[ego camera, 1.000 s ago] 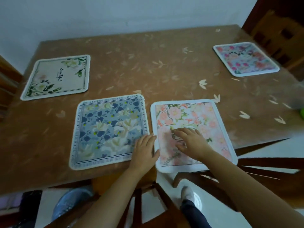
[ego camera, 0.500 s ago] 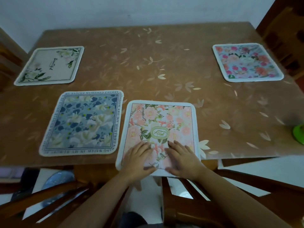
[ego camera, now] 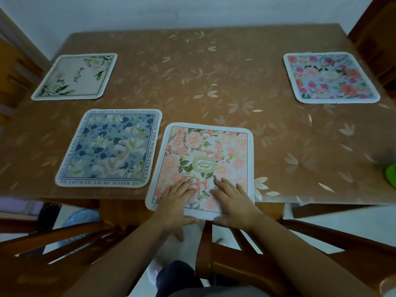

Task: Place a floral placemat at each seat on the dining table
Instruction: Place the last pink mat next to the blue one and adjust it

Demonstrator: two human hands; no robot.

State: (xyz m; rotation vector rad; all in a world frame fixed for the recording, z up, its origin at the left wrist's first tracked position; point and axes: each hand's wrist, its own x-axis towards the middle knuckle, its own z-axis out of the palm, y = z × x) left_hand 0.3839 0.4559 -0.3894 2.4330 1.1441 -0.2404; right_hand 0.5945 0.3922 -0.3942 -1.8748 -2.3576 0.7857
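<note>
1. The pink floral placemat point(ego camera: 205, 159) lies on the near side of the bench point(ego camera: 214, 82), in front of the person, its long side running away from them; its near edge hangs a little past the bench edge, so it looks not quite settled at this seat
2. The left hand point(ego camera: 177, 202) and the right hand point(ego camera: 233, 202) lie side by side on the near part of that placemat, fingers straight and pointing away; each grip is wide and flat, clasping nothing, and presses down on the mat. Flat palms suit sliding or smoothing a thin mat better than a pinch would; whether a thumb hooks under the overhanging edge I cannot tell
3. Just beside it on the left is the blue floral placemat point(ego camera: 109, 148) with lettering round its border, close but apart; two mats share this side, likely one for each seat
4. Well apart, the cream placemat point(ego camera: 75, 77) with green leaves sits at the far left, and the rose-patterned placemat point(ego camera: 331, 77) at the far right, each near a bench end where a chair shows
5. A wooden chair point(ego camera: 235, 254) stands below the person's arms, marking the seat this mat serves
6. A green object point(ego camera: 391, 174) shows at the right edge, too cut off to name
</note>
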